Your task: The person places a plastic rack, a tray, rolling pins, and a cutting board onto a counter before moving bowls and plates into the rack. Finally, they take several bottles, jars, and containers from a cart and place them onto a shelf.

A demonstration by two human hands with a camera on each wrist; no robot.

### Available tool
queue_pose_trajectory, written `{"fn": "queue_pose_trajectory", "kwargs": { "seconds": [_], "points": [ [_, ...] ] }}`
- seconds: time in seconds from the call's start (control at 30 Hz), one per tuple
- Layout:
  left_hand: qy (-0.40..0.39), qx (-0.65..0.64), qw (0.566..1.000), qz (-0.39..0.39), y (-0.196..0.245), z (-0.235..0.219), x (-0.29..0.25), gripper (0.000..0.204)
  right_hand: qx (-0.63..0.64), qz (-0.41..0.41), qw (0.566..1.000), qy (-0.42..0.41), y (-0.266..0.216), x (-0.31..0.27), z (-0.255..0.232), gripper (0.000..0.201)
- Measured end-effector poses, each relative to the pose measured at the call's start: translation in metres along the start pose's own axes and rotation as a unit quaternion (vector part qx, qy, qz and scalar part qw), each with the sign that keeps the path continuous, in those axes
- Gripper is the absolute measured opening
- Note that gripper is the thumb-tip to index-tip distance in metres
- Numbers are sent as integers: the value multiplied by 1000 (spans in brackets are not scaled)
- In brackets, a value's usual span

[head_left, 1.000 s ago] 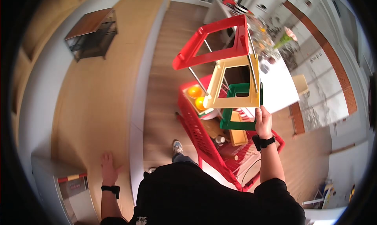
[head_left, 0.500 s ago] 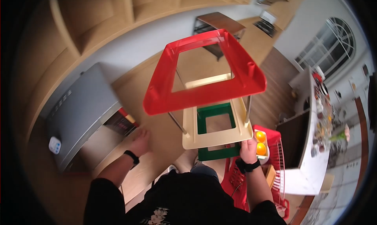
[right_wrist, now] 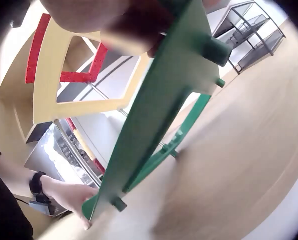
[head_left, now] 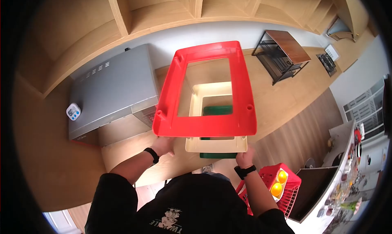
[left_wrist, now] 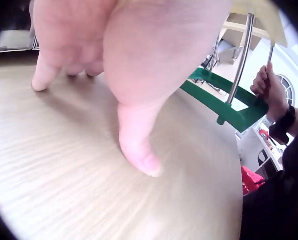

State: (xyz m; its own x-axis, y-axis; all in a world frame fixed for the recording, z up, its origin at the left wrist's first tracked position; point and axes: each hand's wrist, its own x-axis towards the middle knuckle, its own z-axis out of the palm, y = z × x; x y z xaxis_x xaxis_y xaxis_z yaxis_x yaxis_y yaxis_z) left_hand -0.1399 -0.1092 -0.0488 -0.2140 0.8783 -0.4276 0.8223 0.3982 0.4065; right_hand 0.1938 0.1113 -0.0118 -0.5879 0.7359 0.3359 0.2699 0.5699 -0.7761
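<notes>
My right hand [head_left: 245, 157] holds a three-tier plastic rack by its lower end, thumb and fingers around the edge beside a metal post. The rack has a red frame [head_left: 206, 128] on top, a cream frame [head_left: 216, 145] in the middle and a green frame [left_wrist: 214, 102] at the bottom, joined by metal posts. Short pegs stick out below the green frame, close over the wooden counter [right_wrist: 229, 150]. My left hand [left_wrist: 139, 55] rests on the counter with its fingertips and thumb, holding nothing; in the head view it lies left of the rack.
A grey microwave-like box [head_left: 114, 91] with a white timer [head_left: 73, 111] stands left of the rack. Further right is a black rack with a wooden top [head_left: 290, 46]. Cubby shelves [head_left: 159, 13] overhang the counter. Behind my right arm, a red cart [head_left: 267, 175] carries orange balls [head_left: 277, 189].
The head view has swung from the red cart to the counter. My right hand has carried the rack from above the cart to over the counter; my left hand stays at the counter.
</notes>
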Motion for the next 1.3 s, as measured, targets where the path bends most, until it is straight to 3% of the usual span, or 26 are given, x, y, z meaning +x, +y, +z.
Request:
{"fn": "queue_pose_trajectory", "kwargs": {
  "seconds": [0.13, 0.17, 0.23, 0.27, 0.3, 0.33, 0.37, 0.5, 0.57, 0.6, 0.67, 0.7, 0.77, 1.0, 1.1, 1.13, 1.17, 1.27, 1.3],
  "points": [
    [7, 23, 999, -40, 13, -7, -11, 125, 10, 65, 998, -23, 43, 27, 27, 28],
    [9, 23, 999, -47, 9, 0, -16, 125, -6, 77, 995, -71, 53, 36, 25, 31],
    [99, 25, 993, -53, 0, 13, -38, 131, 54, 33, 996, -63, 57, 61, 33, 31],
    [41, 49, 993, -103, -1, 11, -52, 135, 57, 31, 996, -69, 59, 72, 34, 31],
    [42, 47, 992, -109, -4, 11, -64, 135, 59, 56, 992, -96, 62, 83, 36, 31],
    [36, 46, 982, -178, -13, 15, -80, 138, 61, 80, 987, -123, 64, 94, 38, 31],
    [30, 44, 968, -247, -21, 20, -95, 142, 64, 74, 987, -130, 70, 107, 42, 31],
    [47, -18, 914, -402, -54, 29, -138, 163, 30, 18, 989, -143, 93, 144, 51, 31],
    [75, -62, 918, -383, -89, 57, -147, 167, -60, -66, 991, -95, 93, 152, 51, 32],
    [73, -66, 917, -386, -87, 57, -148, 167, -61, -67, 991, -101, 87, 153, 50, 32],
    [87, -123, 913, -379, -80, 48, -149, 169, -138, 54, 969, -199, 67, 157, 47, 34],
    [91, -128, 911, -381, -80, 49, -148, 169, -140, 48, 968, -201, 70, 156, 54, 34],
    [85, -124, 909, -390, -83, 50, -147, 170, -121, -52, 985, -110, 90, 152, 74, 34],
    [76, -123, 901, -409, -80, 49, -146, 169, -123, -2, 974, -193, 78, 185, 123, 38],
    [82, -127, 896, -417, -77, 49, -146, 167, -87, -72, 976, -186, 73, 197, 139, 43],
    [82, -129, 896, -417, -74, 47, -146, 166, -76, 0, 965, -251, 66, 199, 136, 54],
    [82, -131, 896, -416, -72, 46, -147, 165, -74, 0, 964, -256, 59, 194, 129, 54],
    [88, -128, 895, -419, -77, 51, -146, 164, -42, -102, 961, -255, 68, 183, 122, 70],
    [91, -130, 895, -417, -76, 51, -145, 164, -46, -102, 959, -259, 74, 183, 126, 70]
  ]
}}
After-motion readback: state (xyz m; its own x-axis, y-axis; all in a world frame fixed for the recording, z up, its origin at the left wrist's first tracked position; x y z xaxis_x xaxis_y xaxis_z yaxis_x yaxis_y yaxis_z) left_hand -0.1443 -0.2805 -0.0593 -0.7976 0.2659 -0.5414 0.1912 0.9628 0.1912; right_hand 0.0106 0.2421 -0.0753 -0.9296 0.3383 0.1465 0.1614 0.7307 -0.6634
